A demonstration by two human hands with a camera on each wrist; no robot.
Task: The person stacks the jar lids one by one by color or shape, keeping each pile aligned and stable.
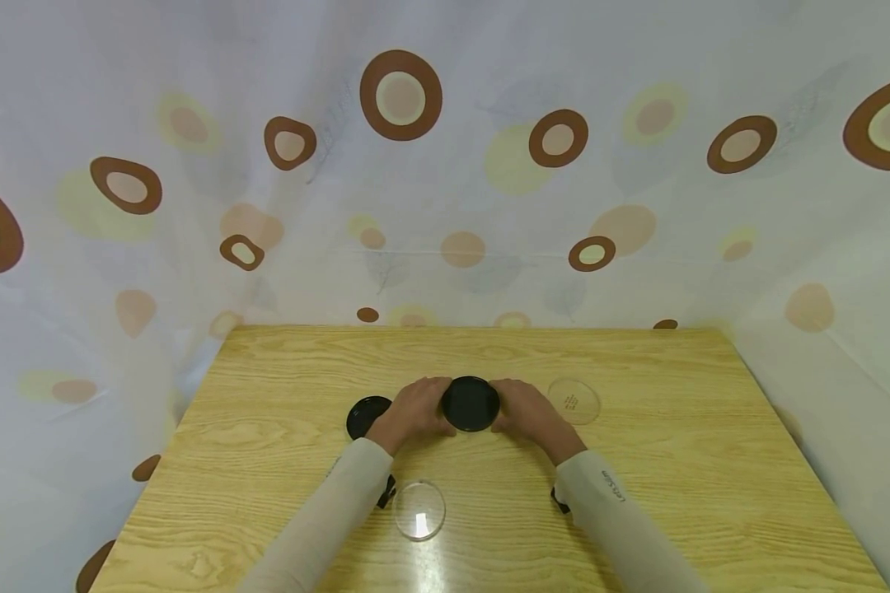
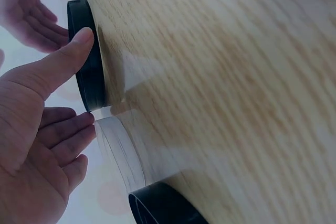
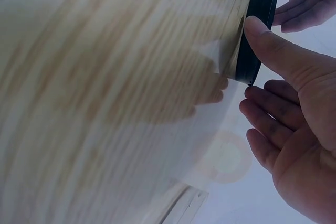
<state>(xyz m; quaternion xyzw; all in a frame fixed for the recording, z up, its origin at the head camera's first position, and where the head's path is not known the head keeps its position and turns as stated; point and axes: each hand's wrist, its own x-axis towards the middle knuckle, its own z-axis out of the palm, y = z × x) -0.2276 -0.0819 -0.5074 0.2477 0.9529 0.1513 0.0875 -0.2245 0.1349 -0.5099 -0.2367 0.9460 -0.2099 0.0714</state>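
Both hands hold a black petri dish (image 1: 470, 403) between them at the middle of the table. On its left side is my left hand (image 1: 418, 409), its thumb lying across the dish's rim in the left wrist view. My right hand (image 1: 525, 409) grips the opposite side, thumb against the near rim. Whether the dish touches the table cannot be told. A second black petri dish (image 1: 367, 416) lies left of the left hand, partly covered by it. Beside that hand in the left wrist view sits a clear round dish or lid (image 2: 122, 150), hidden from the head view.
A clear round lid (image 1: 419, 511) lies nearer the body, by the left forearm. Another clear lid (image 1: 573, 402), with small dark writing, is right of the right hand. Patterned curtain (image 1: 463, 288) encloses the wooden table (image 1: 682, 412) at the back and sides.
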